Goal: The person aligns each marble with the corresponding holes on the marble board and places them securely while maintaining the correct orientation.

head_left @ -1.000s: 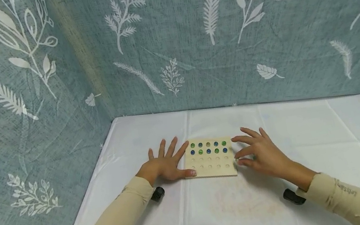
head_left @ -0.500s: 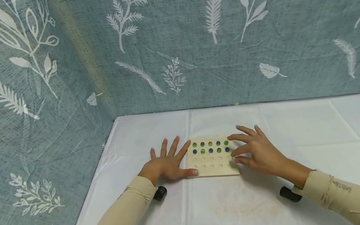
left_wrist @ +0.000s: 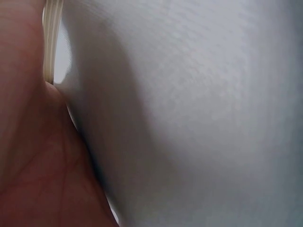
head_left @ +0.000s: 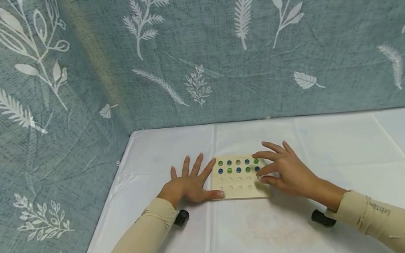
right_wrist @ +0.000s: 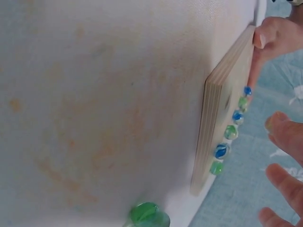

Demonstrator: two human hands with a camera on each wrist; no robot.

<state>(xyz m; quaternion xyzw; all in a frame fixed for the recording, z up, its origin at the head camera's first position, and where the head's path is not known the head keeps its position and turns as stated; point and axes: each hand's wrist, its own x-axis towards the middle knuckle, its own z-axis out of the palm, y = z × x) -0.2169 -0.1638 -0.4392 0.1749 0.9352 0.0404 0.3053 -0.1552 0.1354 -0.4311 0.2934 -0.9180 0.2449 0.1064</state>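
A teal, leaf-print curtain (head_left: 218, 28) hangs behind and to the left of the white bench (head_left: 354, 154). Beige sleeves (head_left: 131, 252) reach in from the near side. The board (head_left: 239, 194) lies flat around the bench's middle, its two near rows showing open holes (head_left: 239, 178). The left hand (head_left: 193, 187) is released, fingers spread, thumb on the board's near left corner. The right hand (head_left: 292, 171) is over the board's right edge, thumb and index tips close together; whether they grasp anything, I cannot tell. Marbles (head_left: 239, 169), mostly blue or green, fill the two far rows; another green marble (right_wrist: 144, 213) shows low in the right wrist view.
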